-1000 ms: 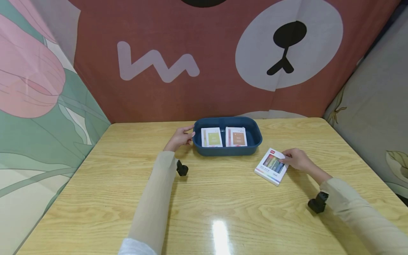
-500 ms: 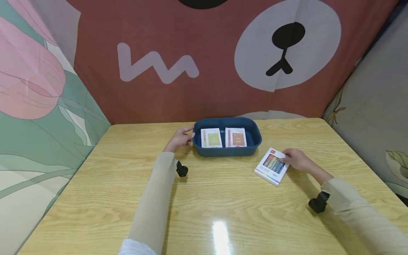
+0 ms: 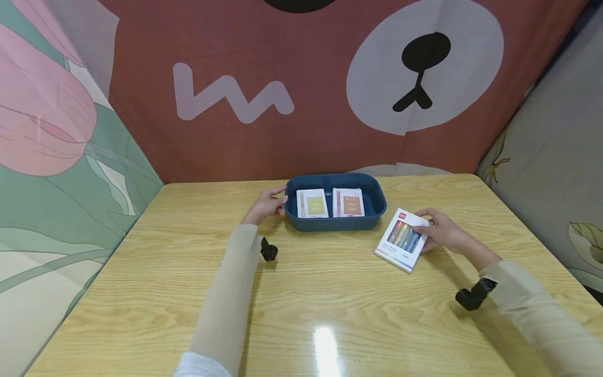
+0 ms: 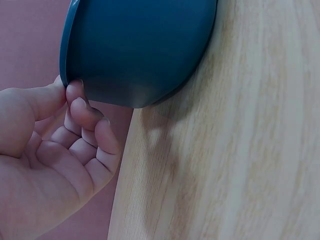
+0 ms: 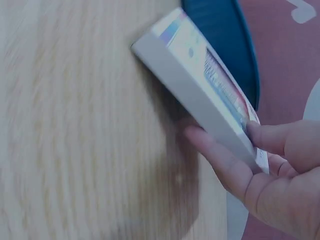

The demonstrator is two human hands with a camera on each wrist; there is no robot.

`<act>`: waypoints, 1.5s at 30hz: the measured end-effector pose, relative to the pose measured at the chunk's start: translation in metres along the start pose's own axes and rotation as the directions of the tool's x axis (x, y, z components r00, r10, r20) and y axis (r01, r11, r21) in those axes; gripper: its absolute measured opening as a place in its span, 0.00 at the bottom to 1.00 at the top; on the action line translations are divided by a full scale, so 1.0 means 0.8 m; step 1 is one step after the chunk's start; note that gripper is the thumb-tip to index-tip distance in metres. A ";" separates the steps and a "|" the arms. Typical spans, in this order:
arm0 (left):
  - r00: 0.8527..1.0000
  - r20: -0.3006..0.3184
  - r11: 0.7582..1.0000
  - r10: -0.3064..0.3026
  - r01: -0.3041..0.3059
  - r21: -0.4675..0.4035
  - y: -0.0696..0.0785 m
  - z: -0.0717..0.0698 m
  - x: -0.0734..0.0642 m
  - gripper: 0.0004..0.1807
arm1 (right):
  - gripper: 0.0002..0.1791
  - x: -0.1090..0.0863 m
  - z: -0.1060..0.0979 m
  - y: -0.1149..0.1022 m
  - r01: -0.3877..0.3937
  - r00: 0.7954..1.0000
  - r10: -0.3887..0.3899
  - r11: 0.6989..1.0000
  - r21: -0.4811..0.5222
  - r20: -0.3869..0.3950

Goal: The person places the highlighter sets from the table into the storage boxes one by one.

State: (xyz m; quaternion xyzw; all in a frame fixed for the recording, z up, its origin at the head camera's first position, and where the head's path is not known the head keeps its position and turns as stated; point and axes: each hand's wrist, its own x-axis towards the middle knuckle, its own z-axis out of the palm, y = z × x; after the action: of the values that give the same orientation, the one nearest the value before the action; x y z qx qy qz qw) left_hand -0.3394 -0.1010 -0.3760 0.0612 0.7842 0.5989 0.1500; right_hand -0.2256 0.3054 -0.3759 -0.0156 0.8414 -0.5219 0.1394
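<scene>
My left hand (image 3: 266,205) pinches the left rim of a dark blue plastic tray (image 3: 336,224) between thumb and fingers, the other fingers curled below the rim in the left wrist view. Inside the tray lie two white boxes, one with a yellow-green panel (image 3: 316,205) and one with an orange panel (image 3: 352,204). My right hand (image 3: 442,231) grips a white box of coloured sticks (image 3: 393,255) by its far right side, thumb on the windowed face and fingers underneath. This box (image 5: 180,85) is tilted, its gripped end raised above the wooden table and its near end low.
The wooden table (image 3: 301,293) runs back to a red-brown cloth backdrop (image 3: 320,141) close behind the tray. Patterned cloths flank the left (image 3: 52,204) and right (image 3: 556,173) sides. A black wrist camera (image 3: 269,250) sits on my left wrist, another (image 3: 475,295) on my right.
My right hand has slid its fingers under the box of coloured sticks and tipped its far end up off the table. The left hand and the tray have stayed in place.
</scene>
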 end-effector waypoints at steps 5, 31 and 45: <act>1.000 0.001 1.000 -0.005 0.005 0.007 -0.001 0.000 0.002 0.25 | 0.34 -0.001 -0.002 -0.004 -0.022 0.999 0.018 0.992 0.126 0.035; 1.000 -0.017 1.000 -0.014 0.014 0.007 -0.001 0.001 0.001 0.25 | 0.33 0.021 -0.023 0.046 0.025 0.963 0.033 0.978 0.208 -0.268; 1.000 -0.012 1.000 -0.002 0.002 0.014 -0.004 -0.001 0.004 0.25 | 0.30 0.009 -0.028 0.028 0.047 0.959 0.024 0.969 0.244 -0.281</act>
State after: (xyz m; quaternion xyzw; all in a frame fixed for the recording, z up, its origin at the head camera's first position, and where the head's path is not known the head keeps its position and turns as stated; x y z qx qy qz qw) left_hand -0.3423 -0.1019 -0.3791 0.0578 0.7895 0.5934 0.1454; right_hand -0.2357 0.3340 -0.3879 0.0716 0.7807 -0.6206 0.0158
